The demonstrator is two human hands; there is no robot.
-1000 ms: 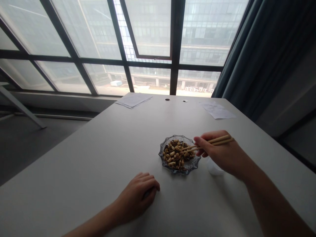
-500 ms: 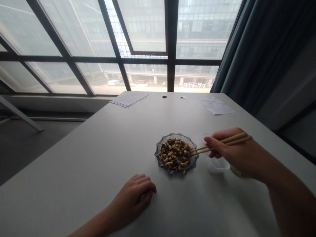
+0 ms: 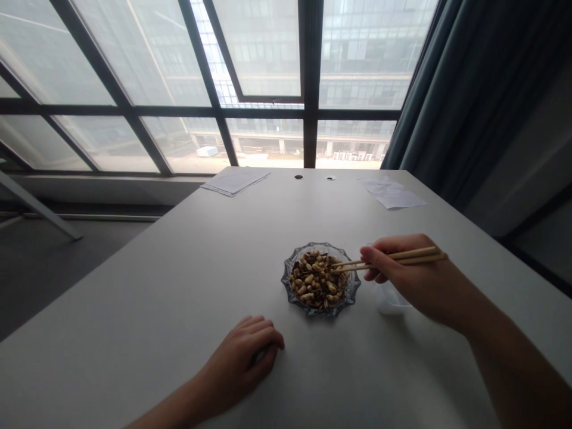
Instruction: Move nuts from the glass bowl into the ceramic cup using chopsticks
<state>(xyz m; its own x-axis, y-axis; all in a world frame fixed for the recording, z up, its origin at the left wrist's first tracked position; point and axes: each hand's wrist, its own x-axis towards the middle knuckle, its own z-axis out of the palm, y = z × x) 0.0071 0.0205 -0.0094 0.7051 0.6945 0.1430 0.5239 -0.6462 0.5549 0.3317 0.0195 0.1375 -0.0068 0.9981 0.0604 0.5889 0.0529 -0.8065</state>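
Right hand (image 3: 413, 277) shifted toward plate, chopstick tips now further in over nuts. Hand grips two wooden chopsticks (image 3: 388, 260), tips above nuts at plate's right side; contact with nuts unclear. Scalloped glass plate (image 3: 322, 312) sits on white counter (image 3: 179, 298), heaped with mixed nuts (image 3: 315, 280). Left hand (image 3: 239, 357) rests on counter, near side of plate, fingers loosely curled, gripping nothing. Clear plastic cup (image 3: 389, 301) just right of plate, partly under right hand. Papers (image 3: 235, 181) lie well beyond plate.
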